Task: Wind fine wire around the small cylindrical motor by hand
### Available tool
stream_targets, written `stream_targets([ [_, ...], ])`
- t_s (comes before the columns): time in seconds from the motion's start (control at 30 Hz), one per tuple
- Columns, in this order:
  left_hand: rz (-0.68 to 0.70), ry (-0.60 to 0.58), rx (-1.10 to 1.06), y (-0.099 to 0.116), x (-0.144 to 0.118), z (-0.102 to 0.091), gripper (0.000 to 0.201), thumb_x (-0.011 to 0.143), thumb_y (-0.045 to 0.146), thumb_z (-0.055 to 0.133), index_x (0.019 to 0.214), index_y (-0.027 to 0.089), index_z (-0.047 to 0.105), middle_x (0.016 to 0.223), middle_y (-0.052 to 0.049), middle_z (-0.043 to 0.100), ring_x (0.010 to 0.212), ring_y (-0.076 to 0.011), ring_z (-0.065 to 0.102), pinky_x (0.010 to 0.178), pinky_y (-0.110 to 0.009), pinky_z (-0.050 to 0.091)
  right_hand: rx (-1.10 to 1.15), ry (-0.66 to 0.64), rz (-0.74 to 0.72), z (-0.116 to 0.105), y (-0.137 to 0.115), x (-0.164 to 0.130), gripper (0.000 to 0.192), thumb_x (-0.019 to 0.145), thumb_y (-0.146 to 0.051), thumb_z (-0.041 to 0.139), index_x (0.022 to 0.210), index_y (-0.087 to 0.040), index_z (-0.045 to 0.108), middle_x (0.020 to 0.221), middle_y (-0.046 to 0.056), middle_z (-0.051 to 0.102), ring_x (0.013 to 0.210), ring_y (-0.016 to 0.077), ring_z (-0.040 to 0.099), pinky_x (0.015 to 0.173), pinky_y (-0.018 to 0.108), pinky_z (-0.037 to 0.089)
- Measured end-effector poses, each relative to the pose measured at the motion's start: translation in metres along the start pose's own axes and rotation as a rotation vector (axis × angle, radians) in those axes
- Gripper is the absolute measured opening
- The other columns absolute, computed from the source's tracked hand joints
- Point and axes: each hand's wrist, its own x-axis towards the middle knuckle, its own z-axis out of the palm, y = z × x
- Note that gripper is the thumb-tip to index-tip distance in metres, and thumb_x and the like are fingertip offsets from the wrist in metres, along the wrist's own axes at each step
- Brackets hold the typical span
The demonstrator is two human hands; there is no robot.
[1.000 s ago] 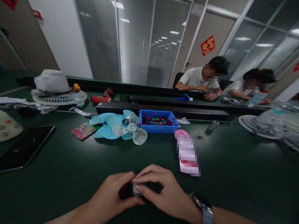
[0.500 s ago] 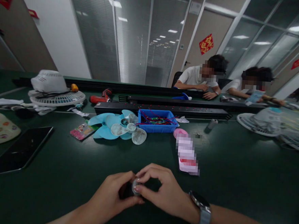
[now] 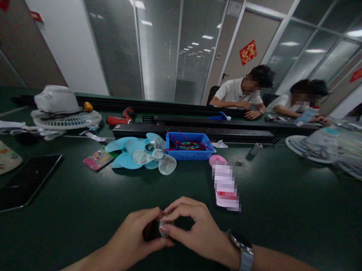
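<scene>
Low in the middle of the head view, a small round silvery piece [image 3: 162, 228] sits between my two hands, its kind hidden by the fingers. My left hand [image 3: 132, 235] curls around it from the left, thumb below and fingers above. From the right, my right hand [image 3: 197, 229] pinches it between thumb and fingertips; a metal watch [image 3: 244, 251] is on that wrist. Both hands are just above the dark green table [image 3: 108, 196]. Beyond them lie light blue fan blades [image 3: 125, 160] with a smaller whitish fan blade [image 3: 167, 164] on top.
A blue bin [image 3: 190, 154] holds wires and small boards. Right of it are a pink case [image 3: 218, 160], partly blurred, and a small metal cylinder [image 3: 256, 150]. A dark tablet [image 3: 25, 182], red power drill [image 3: 120, 119] and fan housing [image 3: 58, 100] lie left. Two people sit across.
The whole view has shifted slightly left. Both hands keep their hold on the silvery piece, which seems turned a little and shows less of its face.
</scene>
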Motion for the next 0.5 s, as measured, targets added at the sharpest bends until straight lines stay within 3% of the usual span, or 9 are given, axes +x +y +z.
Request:
stream_targets([
  [0.27, -0.021, -0.021, -0.007, 0.0012, 0.0008, -0.0004, 0.029, 0.079, 0.033, 0.079, 0.077, 0.019, 0.054, 0.069, 0.006, 0.052, 0.059, -0.0123, 0.051, 0.053, -0.020, 0.033, -0.014, 0.028, 0.037, 0.0014, 0.0006, 0.0010, 0.011, 0.078, -0.020, 0.079, 0.077, -0.016, 0.069, 0.088, 0.002, 0.071, 0.083, 0.0133, 0.068, 0.075, 0.024, 0.051],
  [0.5, -0.022, -0.022, 0.017, 0.0012, 0.0014, -0.0001, 0.029, 0.080, 0.037, 0.078, 0.078, 0.019, 0.056, 0.069, 0.006, 0.053, 0.059, -0.0134, 0.052, 0.053, -0.021, 0.034, -0.022, 0.036, 0.005, 0.0000, -0.0057, 0.0003, 0.006, 0.082, -0.020, 0.076, 0.084, -0.017, 0.070, 0.089, 0.002, 0.071, 0.084, 0.0130, 0.068, 0.077, 0.024, 0.051],
])
